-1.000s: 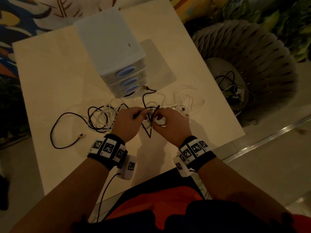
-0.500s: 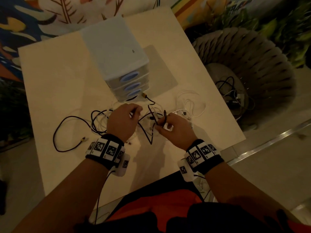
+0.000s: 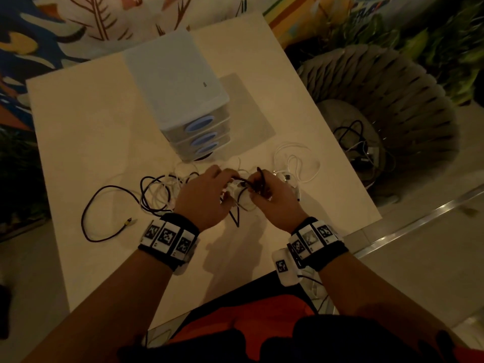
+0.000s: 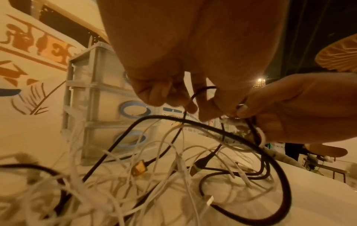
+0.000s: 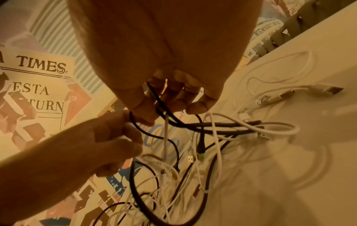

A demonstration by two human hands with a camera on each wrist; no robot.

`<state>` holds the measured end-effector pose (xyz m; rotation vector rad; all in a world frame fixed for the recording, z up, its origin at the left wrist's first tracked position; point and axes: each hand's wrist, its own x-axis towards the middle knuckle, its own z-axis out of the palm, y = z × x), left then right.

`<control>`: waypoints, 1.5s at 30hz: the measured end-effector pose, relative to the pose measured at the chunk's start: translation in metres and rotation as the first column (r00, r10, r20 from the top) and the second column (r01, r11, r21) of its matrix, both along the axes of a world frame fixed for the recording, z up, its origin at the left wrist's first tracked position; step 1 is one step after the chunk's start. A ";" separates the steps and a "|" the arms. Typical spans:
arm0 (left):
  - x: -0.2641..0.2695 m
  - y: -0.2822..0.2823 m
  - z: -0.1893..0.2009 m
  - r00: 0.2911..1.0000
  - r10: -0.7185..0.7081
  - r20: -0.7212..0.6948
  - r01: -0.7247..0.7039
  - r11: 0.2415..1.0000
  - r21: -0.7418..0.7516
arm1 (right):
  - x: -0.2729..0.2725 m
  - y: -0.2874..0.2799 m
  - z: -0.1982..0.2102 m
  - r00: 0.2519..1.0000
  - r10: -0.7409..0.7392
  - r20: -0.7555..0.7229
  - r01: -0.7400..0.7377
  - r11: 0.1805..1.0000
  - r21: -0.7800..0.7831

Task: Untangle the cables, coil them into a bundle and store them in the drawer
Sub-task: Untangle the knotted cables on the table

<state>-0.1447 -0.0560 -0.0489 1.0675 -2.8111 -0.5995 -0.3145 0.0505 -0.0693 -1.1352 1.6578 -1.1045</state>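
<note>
- Left hand (image 3: 207, 197): fingers pinching a black cable (image 4: 203, 90).
- Right hand (image 3: 272, 197): fingers curled round black and white cables (image 3: 162, 189) above the tabletop (image 3: 91, 127).

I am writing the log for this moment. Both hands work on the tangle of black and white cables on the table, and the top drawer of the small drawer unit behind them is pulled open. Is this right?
Not quite. Both the left hand and the right hand do pinch the tangle of cables on the table, but the head view shows all three drawers of the drawer unit closed.
</note>
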 end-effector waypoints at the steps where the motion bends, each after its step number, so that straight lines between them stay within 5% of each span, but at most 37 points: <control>1: 0.000 -0.002 -0.002 0.999 0.022 0.025 -0.022 0.999 0.033 | -0.001 -0.001 0.002 0.999 0.006 0.037 -0.006 1.000 0.013; 6: 0.002 -0.010 -0.007 0.987 0.159 -0.030 -0.157 0.986 0.055 | -0.008 0.001 -0.002 0.999 0.050 -0.023 -0.048 0.997 0.060; 10: -0.001 -0.010 0.006 0.956 0.155 -0.248 -0.160 0.987 0.001 | -0.011 -0.001 -0.005 0.999 -0.023 -0.030 0.025 0.996 0.082; 18: -0.003 -0.012 0.031 0.787 0.181 -0.589 -0.248 0.968 -0.034 | -0.022 0.002 0.000 0.991 -0.063 0.119 0.052 0.995 0.088; 22: 0.007 -0.017 0.039 0.828 0.117 -0.548 -0.260 0.947 -0.189 | -0.026 0.007 -0.002 0.965 -0.175 0.194 0.172 0.985 0.032; 25: 0.015 -0.019 0.042 0.837 0.188 -0.514 -0.249 0.967 -0.052 | -0.032 0.013 -0.008 0.989 -0.148 0.018 0.147 0.988 0.052; 29: 0.026 -0.017 0.040 0.880 0.251 -0.404 -0.296 0.954 -0.051 | -0.033 0.019 -0.019 0.979 -0.028 -0.201 0.047 0.995 0.089; 33: 0.035 -0.016 0.034 0.867 0.338 -0.367 -0.345 0.937 0.048 | -0.025 0.021 -0.029 0.901 0.130 -0.415 -0.100 0.991 0.093; 37: 0.039 -0.014 0.032 0.861 0.374 -0.344 -0.369 0.926 0.083 | -0.015 0.011 -0.022 0.822 0.109 -0.559 -0.114 0.993 0.027; 45: 0.054 -0.014 0.024 0.889 0.419 -0.183 -0.407 0.908 0.099 | -0.020 0.006 -0.003 0.879 0.122 -0.461 -0.172 0.983 -0.068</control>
